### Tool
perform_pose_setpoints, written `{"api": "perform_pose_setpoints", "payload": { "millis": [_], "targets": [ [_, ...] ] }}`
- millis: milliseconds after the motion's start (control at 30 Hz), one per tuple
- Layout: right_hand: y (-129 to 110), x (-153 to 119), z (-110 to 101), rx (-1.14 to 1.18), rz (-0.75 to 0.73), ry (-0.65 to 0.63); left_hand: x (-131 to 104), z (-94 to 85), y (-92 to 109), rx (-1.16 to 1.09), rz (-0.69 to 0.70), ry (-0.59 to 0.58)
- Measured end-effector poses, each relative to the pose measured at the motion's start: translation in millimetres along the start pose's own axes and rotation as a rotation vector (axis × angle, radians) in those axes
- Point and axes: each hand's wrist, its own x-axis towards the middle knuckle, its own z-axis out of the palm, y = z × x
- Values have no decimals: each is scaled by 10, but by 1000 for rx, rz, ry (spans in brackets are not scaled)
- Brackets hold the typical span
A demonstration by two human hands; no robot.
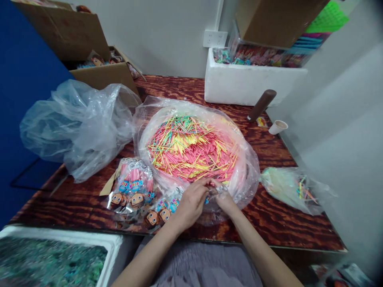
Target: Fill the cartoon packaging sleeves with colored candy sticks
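My left hand (195,197) and my right hand (225,199) meet at the front rim of a large clear plastic bag (249,159). Short pink, yellow and green sticks (194,149) fill this bag. Closed fingers of my right hand grip a small clear plastic packet (213,195), with a bit of blue print showing. My left fingers are pinched beside it near some pink stick ends; what they hold is hidden. Left of my hands lie packets with cartoon faces (163,211) and a pile of similar packets (133,187) holding pink sticks.
Crumpled clear plastic (86,127) spreads at left, before an open cardboard box (104,75). A white foam box (251,81) stands at the back. To the right are a brown cylinder (261,105), a paper cup (278,127) and a small bag of sticks (290,189).
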Motion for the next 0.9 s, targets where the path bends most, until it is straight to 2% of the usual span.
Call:
{"api": "perform_pose_setpoints", "payload": {
  "millis": [67, 167, 267, 333, 400, 500, 567, 633, 767, 900],
  "targets": [
    [-15, 24, -50, 80, 33, 9, -9, -87, -13, -25, -79, 116],
    [-60, 97, -175, 133, 81, 58, -44, -314, -20, -69, -201, 289],
    [-130, 173, -303, -87, 3, 46, -125, -468, -12, -73, -273, 365],
    [-187, 192, -369, -350, -122, -27, -196, -473, -4, -61, -301, 350],
    [-247, 180, -416, -642, -187, -106, -263, -420, 0, -56, -314, 307],
    [-334, 136, -435, -1052, -125, -262, -331, -328, -8, -63, -331, 258],
    [-381, 118, -403, -1245, -72, -388, -349, -299, -23, -68, -340, 246],
    [-412, 117, -338, -1337, -46, -457, -352, -296, -41, -73, -340, 239],
    [-420, 128, -216, -1363, -53, -465, -339, -306, -71, -90, -345, 235],
    [-330, 139, -272, -1315, -112, -480, -358, -298, -82, -125, -362, 242]
  ]
}}
